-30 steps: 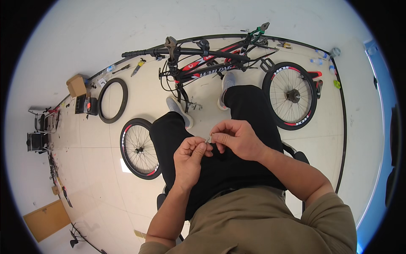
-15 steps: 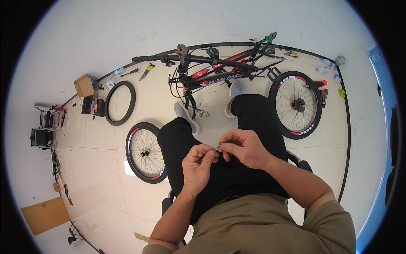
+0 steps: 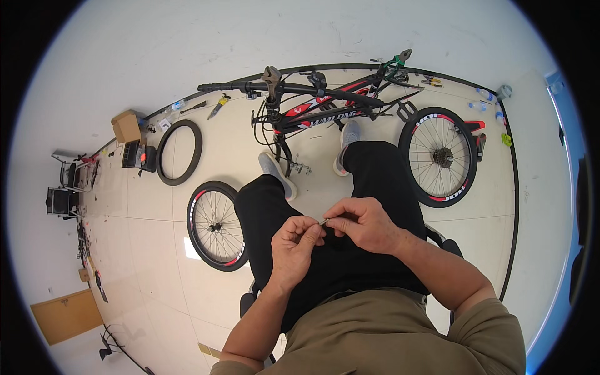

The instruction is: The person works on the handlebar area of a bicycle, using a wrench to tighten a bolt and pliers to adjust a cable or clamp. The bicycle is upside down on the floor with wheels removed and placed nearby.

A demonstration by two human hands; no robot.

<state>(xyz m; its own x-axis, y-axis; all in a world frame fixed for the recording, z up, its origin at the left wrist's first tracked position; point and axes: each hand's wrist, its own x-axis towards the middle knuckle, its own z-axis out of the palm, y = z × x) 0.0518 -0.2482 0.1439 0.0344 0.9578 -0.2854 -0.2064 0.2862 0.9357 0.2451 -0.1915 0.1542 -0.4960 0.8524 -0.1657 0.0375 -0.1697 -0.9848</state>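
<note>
A small, thin metal piece (image 3: 323, 222) spans the gap between my fingertips above my lap; its exact kind is too small to make out. My left hand (image 3: 294, 249) pinches one end between thumb and forefinger, with the other fingers curled. The opposite end is in the pinch of my right hand (image 3: 369, 226), whose fingers partly hide it. Beyond my knees, a black and red bicycle frame (image 3: 306, 119) rests on the floor without its wheels. An adjustable wrench (image 3: 271, 76) shows at its handlebar stem and pliers (image 3: 405, 56) at its rear end.
A wheel with sprockets (image 3: 437, 156) lies right of my legs, another wheel (image 3: 217, 226) left of them. Past it are a loose tyre (image 3: 179, 152), an open cardboard box (image 3: 126, 127) and a black case (image 3: 139, 156). Plastic bottles (image 3: 478, 106) and a red saddle-like part (image 3: 475, 125) lie far right.
My hands have drawn slightly closer together, so less of the metal piece shows between the fingertips. The view has shifted a little; the bicycle parts lie as before.
</note>
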